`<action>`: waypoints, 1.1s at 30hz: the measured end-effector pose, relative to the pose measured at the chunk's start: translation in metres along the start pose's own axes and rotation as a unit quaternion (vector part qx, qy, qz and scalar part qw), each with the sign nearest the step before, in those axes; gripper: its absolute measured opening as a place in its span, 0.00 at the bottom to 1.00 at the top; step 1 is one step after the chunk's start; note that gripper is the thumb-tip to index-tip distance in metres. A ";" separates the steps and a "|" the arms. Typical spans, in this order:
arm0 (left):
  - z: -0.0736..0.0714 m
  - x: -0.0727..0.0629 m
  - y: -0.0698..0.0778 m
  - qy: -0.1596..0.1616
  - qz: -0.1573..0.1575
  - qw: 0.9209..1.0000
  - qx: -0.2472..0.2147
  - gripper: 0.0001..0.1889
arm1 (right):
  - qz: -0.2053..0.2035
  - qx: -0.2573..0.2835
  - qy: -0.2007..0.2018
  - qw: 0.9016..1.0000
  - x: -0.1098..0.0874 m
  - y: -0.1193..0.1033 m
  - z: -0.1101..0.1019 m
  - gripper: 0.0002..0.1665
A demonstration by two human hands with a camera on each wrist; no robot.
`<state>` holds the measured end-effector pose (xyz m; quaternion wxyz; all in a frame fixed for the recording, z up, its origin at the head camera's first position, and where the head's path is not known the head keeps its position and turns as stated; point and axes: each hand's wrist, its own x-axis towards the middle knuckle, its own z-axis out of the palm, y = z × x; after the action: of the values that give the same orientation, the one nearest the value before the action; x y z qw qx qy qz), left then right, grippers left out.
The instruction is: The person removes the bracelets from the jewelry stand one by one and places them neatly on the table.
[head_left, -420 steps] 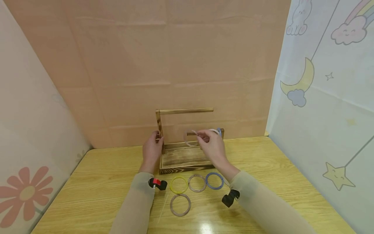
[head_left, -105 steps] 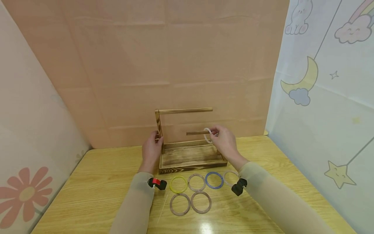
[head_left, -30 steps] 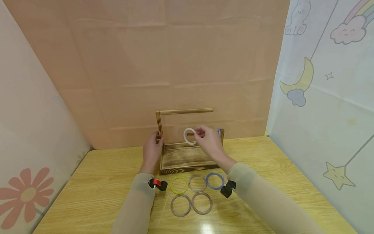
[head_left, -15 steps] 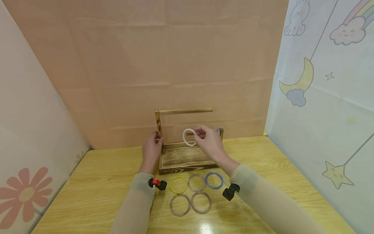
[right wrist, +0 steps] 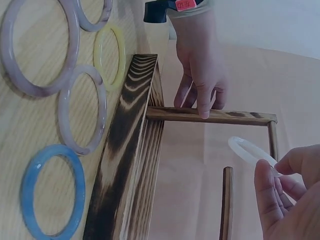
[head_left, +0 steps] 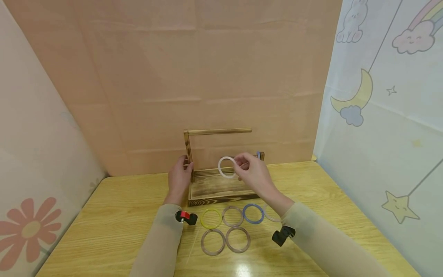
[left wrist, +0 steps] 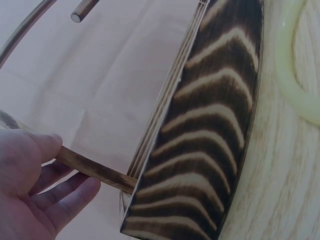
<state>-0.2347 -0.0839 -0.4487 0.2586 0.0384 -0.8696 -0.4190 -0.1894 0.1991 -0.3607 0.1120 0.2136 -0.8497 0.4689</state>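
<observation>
My left hand (head_left: 180,177) grips the left upright (left wrist: 95,170) of a dark-grained wooden bangle stand (head_left: 221,184), thumb on one side, fingers on the other. My right hand (head_left: 254,173) pinches a white bangle (head_left: 219,167) by its right edge between thumb and fingers. In the right wrist view, the white bangle (right wrist: 247,151) is off the lower bar (right wrist: 227,200), just beyond its free end. A blue bangle (head_left: 258,154) hangs on that bar by the right upright. The upper bar (head_left: 221,131) carries no bangles.
Before the stand lie a yellow bangle (head_left: 202,219), a pale purple bangle (head_left: 223,221) and a blue bangle (head_left: 253,222). Closer in are two purplish bangles (head_left: 213,254). A pale bangle (head_left: 270,218) is partly hidden by my right forearm. A cloth backdrop (head_left: 221,77) hangs behind.
My right hand has slid the white bangle leftward along the lower bar, off its free end, and now brings it slightly down and right. A second purplish bangle joined the near row earlier. Left hand unmoved.
</observation>
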 end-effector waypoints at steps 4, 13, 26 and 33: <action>-0.002 -0.001 0.002 0.000 0.001 1.000 0.001 0.20 | 0.010 0.013 -0.012 1.000 -0.008 0.002 -0.003 0.10; -0.007 -0.003 0.002 0.000 0.004 1.000 0.004 0.20 | 0.013 0.015 -0.024 1.000 -0.026 0.005 -0.015 0.11; -0.013 -0.005 0.006 0.004 0.006 1.000 -0.004 0.20 | 0.030 0.021 -0.044 0.998 -0.047 0.018 -0.035 0.10; -0.017 -0.007 0.008 0.006 0.013 1.000 0.007 0.21 | 0.053 0.033 -0.053 0.997 -0.058 0.023 -0.046 0.09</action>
<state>-0.2194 -0.0894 -0.4367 0.2690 0.0309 -0.8712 -0.4095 -0.1494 0.2634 -0.3760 0.0349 0.1960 -0.8487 0.4900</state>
